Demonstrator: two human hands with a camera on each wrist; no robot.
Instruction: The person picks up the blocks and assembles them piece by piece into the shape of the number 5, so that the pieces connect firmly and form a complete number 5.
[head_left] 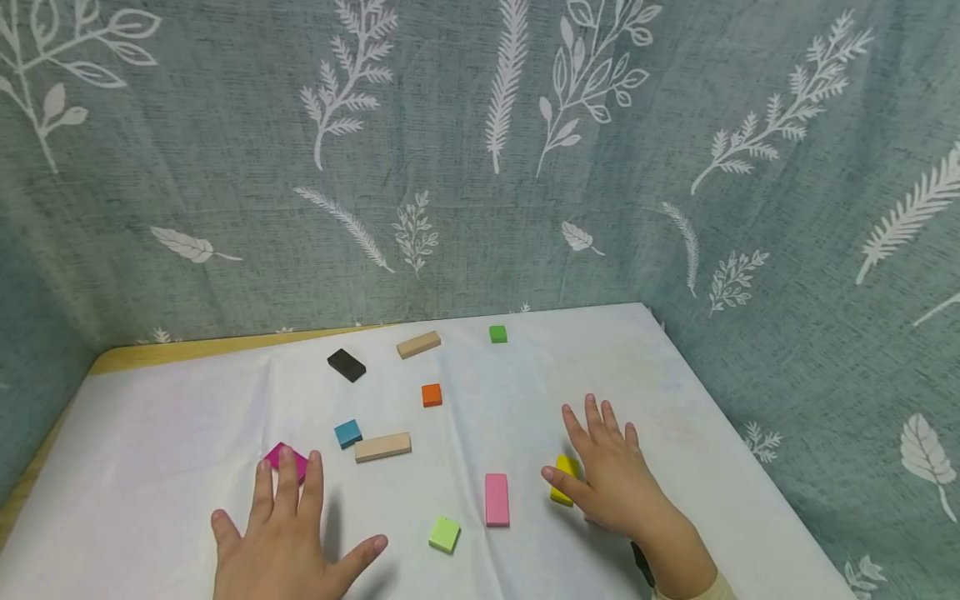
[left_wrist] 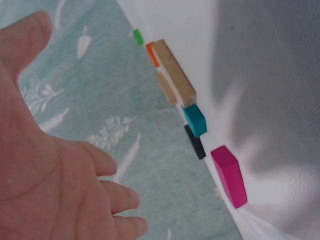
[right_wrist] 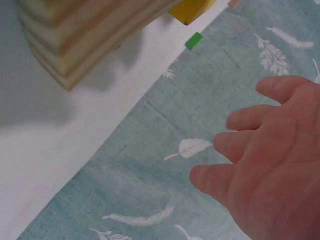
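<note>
My left hand (head_left: 279, 537) hovers with spread fingers above the white cloth, its fingertips overlapping a magenta block (head_left: 276, 456) in the head view. The left wrist view shows that hand's palm (left_wrist: 45, 185) holding nothing, apart from the magenta block (left_wrist: 230, 177). My right hand (head_left: 621, 483) is also spread, partly covering a yellow block (head_left: 564, 492). In the right wrist view its fingers (right_wrist: 245, 145) hold nothing. A wooden block (right_wrist: 80, 40) looms close to that camera, beside part of the yellow block (right_wrist: 192, 10); the right hand mostly hides it in the head view.
Between the hands lie a pink block (head_left: 497, 500) and a lime block (head_left: 445, 534). Farther back are a blue block (head_left: 348, 433), two tan blocks (head_left: 383, 447), an orange block (head_left: 431, 395), a black block (head_left: 347, 365) and a green block (head_left: 498, 334). Leaf-patterned curtains (head_left: 450, 167) surround the table.
</note>
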